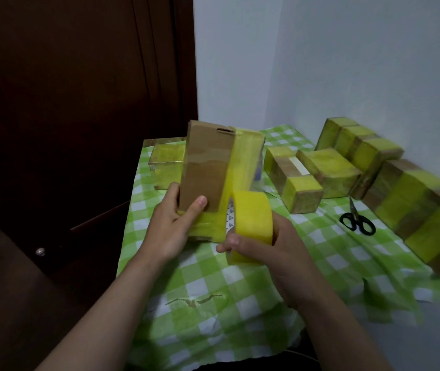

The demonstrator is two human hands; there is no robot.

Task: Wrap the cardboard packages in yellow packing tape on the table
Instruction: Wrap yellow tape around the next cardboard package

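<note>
One green-checked tablecloth [213,303] on my feed, white walls [347,62] behind.
Left hand [170,231] grips package [205,170]; right hand [275,253] grips tape roll [252,218], fingertips hidden.

Yellow tape roll [252,223], green-and-white checked tablecloth [213,303].

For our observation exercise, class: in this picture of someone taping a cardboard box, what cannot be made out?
Head view:
- Far side of the cardboard box: turned away from the camera.
- Fingers of the right hand: behind the tape roll.
- Print inside the tape roll: too small to read.
- The blue thing behind the box: mostly hidden by it.
</note>
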